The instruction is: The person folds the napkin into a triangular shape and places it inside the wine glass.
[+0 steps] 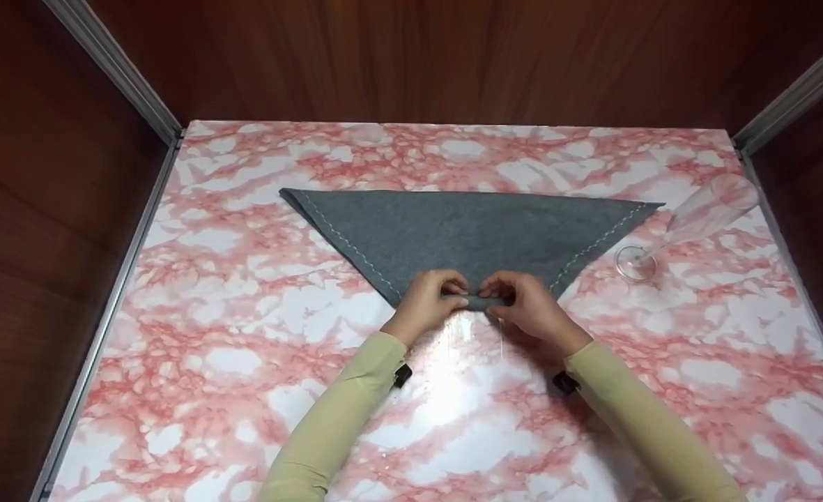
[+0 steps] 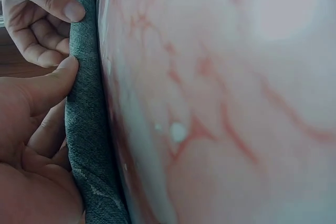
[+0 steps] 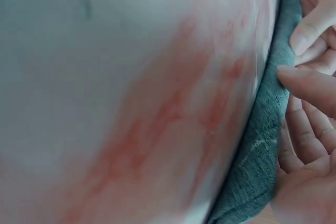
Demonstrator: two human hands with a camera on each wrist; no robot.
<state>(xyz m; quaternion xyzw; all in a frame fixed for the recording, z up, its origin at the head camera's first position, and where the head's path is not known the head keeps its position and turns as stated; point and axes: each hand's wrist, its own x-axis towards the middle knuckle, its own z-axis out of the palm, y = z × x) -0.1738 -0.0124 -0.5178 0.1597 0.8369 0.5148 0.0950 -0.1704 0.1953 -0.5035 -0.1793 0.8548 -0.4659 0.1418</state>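
Note:
A grey cloth (image 1: 467,233) folded into a triangle lies on the pink marbled table (image 1: 244,348), its long edge far from me and its point toward me. My left hand (image 1: 431,300) and right hand (image 1: 522,301) meet at that near point, and each pinches the small roll of cloth (image 1: 479,302) formed there. In the left wrist view, my left thumb (image 2: 50,85) presses against the rolled grey edge (image 2: 89,129). The right wrist view shows my right hand's fingers (image 3: 310,85) curled on the same roll (image 3: 262,129).
A clear stemmed glass (image 1: 690,223) lies on its side at the table's right, close to the cloth's right corner. Dark wooden walls (image 1: 49,244) with metal rails close in the table on the left, right and back.

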